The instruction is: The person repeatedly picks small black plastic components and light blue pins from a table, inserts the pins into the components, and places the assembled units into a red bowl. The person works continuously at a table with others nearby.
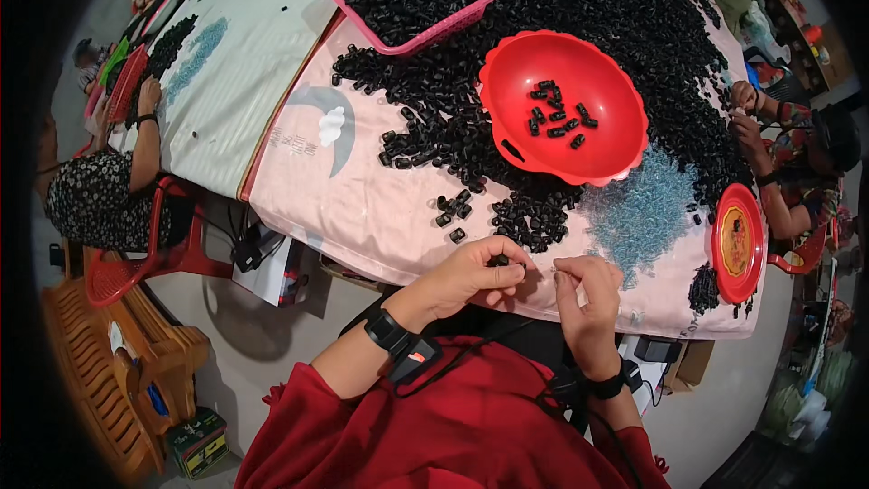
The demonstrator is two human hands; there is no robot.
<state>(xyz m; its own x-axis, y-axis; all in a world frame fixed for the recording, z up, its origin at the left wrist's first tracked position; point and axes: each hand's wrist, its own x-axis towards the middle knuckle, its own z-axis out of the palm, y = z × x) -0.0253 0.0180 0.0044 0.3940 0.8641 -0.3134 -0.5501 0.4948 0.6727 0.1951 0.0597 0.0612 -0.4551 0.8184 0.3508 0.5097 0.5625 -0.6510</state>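
My left hand [462, 279] is over the near table edge, thumb and fingers closed on a small black plastic part [497, 260]. Close on its right, my right hand [590, 301] pinches thumb and forefinger together, and whatever is between them is too small to make out. Just beyond my hands lie loose black plastic parts [534, 220]. A heap of tiny clear bluish pieces [641, 210] is spread beyond my right hand. Farther off, a red scalloped bowl [514, 72] holds several black parts and rests among the black pile.
A pink basket [441, 34] full of black parts stands at the far left of the pile. At the right edge is a red plate [727, 282]. Co-workers sit at both sides, one by a red chair [154, 267]. A wooden bench [100, 362] stands lower left.
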